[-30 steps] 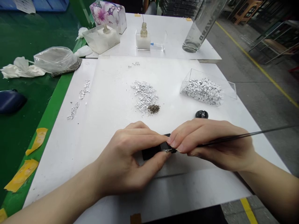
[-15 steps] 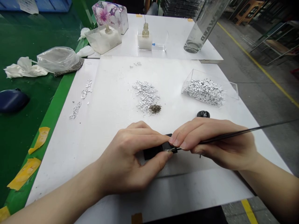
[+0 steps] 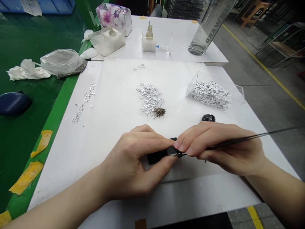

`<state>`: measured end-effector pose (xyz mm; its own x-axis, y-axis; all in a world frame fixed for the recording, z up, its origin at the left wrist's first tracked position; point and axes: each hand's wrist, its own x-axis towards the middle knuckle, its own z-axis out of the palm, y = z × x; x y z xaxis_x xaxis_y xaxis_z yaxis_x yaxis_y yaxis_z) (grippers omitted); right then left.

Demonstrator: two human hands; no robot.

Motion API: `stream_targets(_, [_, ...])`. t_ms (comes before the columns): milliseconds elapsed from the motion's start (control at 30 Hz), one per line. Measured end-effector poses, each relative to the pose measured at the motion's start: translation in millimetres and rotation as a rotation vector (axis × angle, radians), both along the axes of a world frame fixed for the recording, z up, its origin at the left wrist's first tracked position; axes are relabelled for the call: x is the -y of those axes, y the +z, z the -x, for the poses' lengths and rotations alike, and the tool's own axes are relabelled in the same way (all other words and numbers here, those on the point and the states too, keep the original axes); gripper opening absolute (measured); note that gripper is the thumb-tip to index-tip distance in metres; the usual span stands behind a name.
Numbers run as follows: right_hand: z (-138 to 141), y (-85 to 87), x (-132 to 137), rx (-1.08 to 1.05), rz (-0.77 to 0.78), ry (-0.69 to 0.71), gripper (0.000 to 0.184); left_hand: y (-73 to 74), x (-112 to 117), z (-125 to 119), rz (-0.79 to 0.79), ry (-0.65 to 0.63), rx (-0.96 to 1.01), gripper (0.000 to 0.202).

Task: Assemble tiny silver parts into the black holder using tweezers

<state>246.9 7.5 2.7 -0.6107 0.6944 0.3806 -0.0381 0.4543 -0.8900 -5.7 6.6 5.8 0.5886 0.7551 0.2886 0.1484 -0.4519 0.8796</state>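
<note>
Head view: one pc in hand, prob. mid-work, not finished. L hand [image 3: 135, 159] pinches a small black rectangular block [image 3: 156, 157] btwn thumb & index, low over the white board [image 3: 114, 105]. R hand [image 3: 221, 146] grips a thin black strand [image 3: 264, 135], wire or tool, can't tell; a silvery tip [image 3: 175, 155] sits at the block's R end, by L thumb. Joined or not: can't tell.

Left to use, I'd judge: loose white parts [image 3: 150, 97] in a heap beyond the block, brassy bits [image 3: 159, 112] touching its near edge.

Containers: beyond & R of block, a clear plastic box [image 3: 193, 81] w/ many white-and-dark parts [image 3: 211, 94]. Far beyond block, a clear tray [image 3: 171, 43] w/ small yellowish bottle [image 3: 149, 31] & blue-tipped item [image 3: 157, 46]; farther L, a translucent tub [image 3: 95, 39] w/ white contents.
</note>
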Motion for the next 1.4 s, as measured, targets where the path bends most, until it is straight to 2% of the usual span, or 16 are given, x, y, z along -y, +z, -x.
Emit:
stream_targets(567, [1.0, 0.5, 0.2, -0.004, 0.023, -0.002, 0.021, 2.5, 0.4, 0.7, 0.018, -0.004, -0.007, 0.022])
stream_targets(1067, [3.6, 8.0, 0.8, 0.035, 0.035, -0.045, 0.014, 3.3, -0.6, -0.5, 0.004, -0.002, -0.013, 0.021])
stream_targets(1400, [0.0, 16.5, 0.6, 0.117, -0.043, 0.022, 0.019, 2.5, -0.5, -1.5, 0.011, -0.025, -0.017, 0.024])
